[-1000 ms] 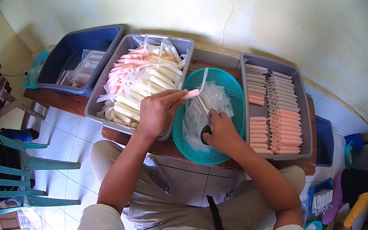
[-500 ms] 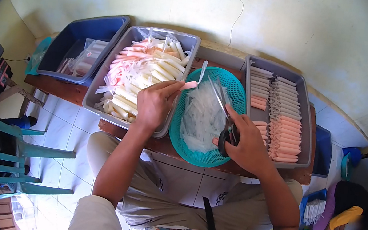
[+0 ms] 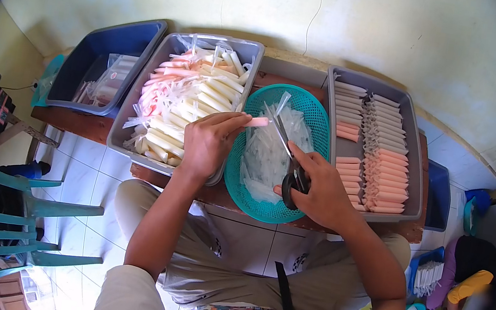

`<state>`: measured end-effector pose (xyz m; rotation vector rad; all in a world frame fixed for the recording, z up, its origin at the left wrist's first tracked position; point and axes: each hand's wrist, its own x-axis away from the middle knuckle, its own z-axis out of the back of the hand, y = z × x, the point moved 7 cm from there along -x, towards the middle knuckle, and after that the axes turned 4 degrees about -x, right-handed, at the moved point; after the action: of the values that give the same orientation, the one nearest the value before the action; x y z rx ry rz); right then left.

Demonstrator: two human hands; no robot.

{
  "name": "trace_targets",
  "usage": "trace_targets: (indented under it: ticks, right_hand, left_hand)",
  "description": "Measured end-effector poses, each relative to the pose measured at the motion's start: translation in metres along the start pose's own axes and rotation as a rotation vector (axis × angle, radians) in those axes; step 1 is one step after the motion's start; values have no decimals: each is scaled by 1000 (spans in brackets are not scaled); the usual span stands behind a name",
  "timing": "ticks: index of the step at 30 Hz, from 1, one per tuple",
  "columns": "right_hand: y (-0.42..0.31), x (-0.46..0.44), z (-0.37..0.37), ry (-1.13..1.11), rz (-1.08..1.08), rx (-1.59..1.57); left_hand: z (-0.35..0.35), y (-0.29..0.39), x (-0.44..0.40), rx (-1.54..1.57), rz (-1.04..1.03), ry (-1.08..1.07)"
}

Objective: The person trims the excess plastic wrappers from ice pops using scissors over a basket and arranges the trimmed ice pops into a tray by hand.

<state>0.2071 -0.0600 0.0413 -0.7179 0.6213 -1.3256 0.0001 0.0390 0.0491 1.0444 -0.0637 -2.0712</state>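
My left hand (image 3: 206,145) pinches a pink filled plastic tube (image 3: 257,122) over the left side of a teal mesh basket (image 3: 257,213). In my right hand (image 3: 321,198) is a pair of scissors (image 3: 283,140), fingers in the black handles. Its blades point up and left, close to the tube's end. A clear plastic strip (image 3: 283,101) stands just beyond the blade tips; whether it still joins the tube I cannot tell. Clear plastic scraps (image 3: 265,167) lie heaped in the basket. Left of it, a grey tub (image 3: 255,53) holds many pink and cream tubes with loose plastic ends.
At right, a grey tub (image 3: 414,199) holds pink and whitish tubes in neat rows. A dark blue tub (image 3: 85,44) with packs stands far left. Green chairs (image 3: 60,210) are at lower left. Another person (image 3: 476,279) bends down at the right, near a blue basket (image 3: 417,270).
The tube is now more level and slightly lower right in my left hand. The plastic strip has shifted right, and the scissors have moved slightly left and down. The view has shifted a little.
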Motion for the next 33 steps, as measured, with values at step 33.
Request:
trace_targets:
  ticks: [33]
  right_hand:
    - [13,1,-11,-103,-117,-145]
  left_hand:
    - [-5,0,3,-55,-14,-52]
